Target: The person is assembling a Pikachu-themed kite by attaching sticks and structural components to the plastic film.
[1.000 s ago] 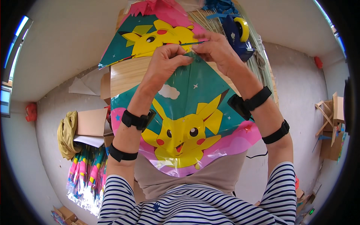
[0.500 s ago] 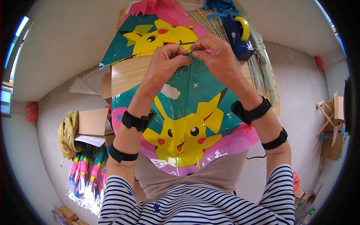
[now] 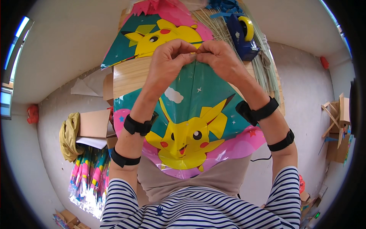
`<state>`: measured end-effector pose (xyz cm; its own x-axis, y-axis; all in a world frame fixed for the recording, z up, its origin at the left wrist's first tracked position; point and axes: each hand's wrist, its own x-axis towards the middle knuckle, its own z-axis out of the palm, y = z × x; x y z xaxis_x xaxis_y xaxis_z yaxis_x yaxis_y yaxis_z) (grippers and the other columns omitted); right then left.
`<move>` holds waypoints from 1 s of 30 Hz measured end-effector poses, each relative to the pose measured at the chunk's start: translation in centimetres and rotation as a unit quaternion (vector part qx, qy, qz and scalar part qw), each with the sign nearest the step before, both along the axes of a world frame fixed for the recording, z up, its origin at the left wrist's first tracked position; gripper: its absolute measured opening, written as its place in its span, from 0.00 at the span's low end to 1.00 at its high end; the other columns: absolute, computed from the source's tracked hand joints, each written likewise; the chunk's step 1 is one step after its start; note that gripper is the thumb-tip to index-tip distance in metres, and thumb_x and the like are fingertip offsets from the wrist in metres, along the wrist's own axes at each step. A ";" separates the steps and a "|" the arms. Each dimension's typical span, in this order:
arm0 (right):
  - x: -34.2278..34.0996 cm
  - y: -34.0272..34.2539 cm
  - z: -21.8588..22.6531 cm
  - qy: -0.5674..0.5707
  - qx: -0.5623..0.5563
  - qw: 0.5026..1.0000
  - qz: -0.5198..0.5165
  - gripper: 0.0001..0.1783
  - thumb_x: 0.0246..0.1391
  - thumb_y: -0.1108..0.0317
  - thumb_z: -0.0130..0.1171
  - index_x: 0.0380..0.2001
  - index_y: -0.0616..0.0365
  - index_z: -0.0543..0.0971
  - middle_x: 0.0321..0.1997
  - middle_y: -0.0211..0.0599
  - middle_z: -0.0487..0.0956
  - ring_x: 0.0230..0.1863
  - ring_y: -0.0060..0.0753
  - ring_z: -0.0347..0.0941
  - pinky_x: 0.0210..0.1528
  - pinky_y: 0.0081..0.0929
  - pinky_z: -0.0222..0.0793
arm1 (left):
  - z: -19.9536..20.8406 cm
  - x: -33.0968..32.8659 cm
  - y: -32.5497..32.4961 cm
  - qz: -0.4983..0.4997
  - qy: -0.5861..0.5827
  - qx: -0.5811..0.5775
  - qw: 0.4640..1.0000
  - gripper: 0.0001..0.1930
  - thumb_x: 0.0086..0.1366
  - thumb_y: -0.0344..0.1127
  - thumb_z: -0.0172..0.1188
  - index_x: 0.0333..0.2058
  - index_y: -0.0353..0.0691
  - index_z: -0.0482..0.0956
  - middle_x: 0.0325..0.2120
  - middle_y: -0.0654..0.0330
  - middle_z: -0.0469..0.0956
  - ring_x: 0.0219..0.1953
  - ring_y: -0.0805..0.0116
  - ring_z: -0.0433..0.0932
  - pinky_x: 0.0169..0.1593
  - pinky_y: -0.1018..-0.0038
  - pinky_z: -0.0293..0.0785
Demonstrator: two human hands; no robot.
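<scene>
A shiny printed kite (image 3: pixel 207 86), green and pink with a yellow cartoon animal, hangs from my fingers over the table edge and across my lap. My left hand (image 3: pixel 167 61) pinches its pointed top from the left. From the right, my right hand (image 3: pixel 221 57) grips the same tip, thumb and forefinger pressed together. The fingertips of both hands meet there, so the tip itself is mostly hidden. A seam runs straight down the kite's middle. Beyond my hands more kite sheets (image 3: pixel 126 47) with the same print lie on the table.
The wooden table (image 3: pixel 131 74) bears a blue tape dispenser (image 3: pixel 244 49) with a yellow roll, bundles of thin pale rods (image 3: pixel 268 72) and blue ribbon (image 3: pixel 225 5) at the far right. On the left stand an open cardboard box (image 3: pixel 93 124) and packed colourful kites (image 3: pixel 89 171).
My hands have drawn closer together at the kite's tip, and my right hand has come down slightly. The kite has shifted only a little.
</scene>
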<state>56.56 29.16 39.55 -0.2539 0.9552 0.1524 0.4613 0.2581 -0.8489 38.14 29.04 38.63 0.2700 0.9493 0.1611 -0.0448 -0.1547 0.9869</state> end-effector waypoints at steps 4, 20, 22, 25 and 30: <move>0.1 0.2 -0.3 0.019 -0.038 0.999 -0.002 0.10 0.52 0.69 0.65 0.32 0.68 0.82 0.22 0.38 0.77 0.26 0.23 0.71 0.30 0.28 0.68 | -0.6 -0.5 0.4 -0.004 0.027 0.008 1.000 0.02 0.63 0.25 0.61 0.33 0.33 0.79 0.29 0.66 0.79 0.33 0.81 0.74 0.38 0.82 0.71; -0.5 0.0 -0.5 0.032 -0.017 0.999 0.005 0.09 0.50 0.71 0.66 0.31 0.69 0.82 0.22 0.39 0.78 0.26 0.23 0.71 0.30 0.27 0.68 | -1.0 -0.8 -0.2 0.026 0.053 0.045 0.997 0.05 0.63 0.23 0.60 0.37 0.33 0.80 0.32 0.66 0.80 0.36 0.79 0.77 0.44 0.81 0.74; -0.5 0.1 -0.5 0.042 -0.034 0.999 0.004 0.10 0.50 0.71 0.66 0.31 0.69 0.82 0.21 0.38 0.77 0.26 0.23 0.71 0.30 0.27 0.68 | -1.2 -0.9 -0.3 0.038 0.045 0.077 0.995 0.05 0.63 0.21 0.59 0.37 0.32 0.81 0.32 0.64 0.81 0.36 0.78 0.78 0.44 0.81 0.75; -0.5 0.2 -0.6 0.038 -0.042 0.998 -0.003 0.10 0.50 0.71 0.66 0.31 0.69 0.82 0.21 0.39 0.77 0.25 0.24 0.70 0.30 0.28 0.67 | -1.4 -0.9 -0.1 0.075 0.010 0.069 0.995 0.05 0.62 0.20 0.59 0.36 0.31 0.80 0.31 0.63 0.81 0.34 0.76 0.79 0.42 0.80 0.76; -0.4 0.0 -0.7 0.042 -0.039 0.998 -0.004 0.10 0.50 0.71 0.66 0.31 0.69 0.82 0.20 0.38 0.76 0.25 0.23 0.70 0.29 0.28 0.67 | -1.1 -1.0 -0.7 0.060 0.045 0.103 0.992 0.05 0.62 0.20 0.60 0.36 0.31 0.81 0.31 0.62 0.82 0.35 0.76 0.79 0.42 0.80 0.76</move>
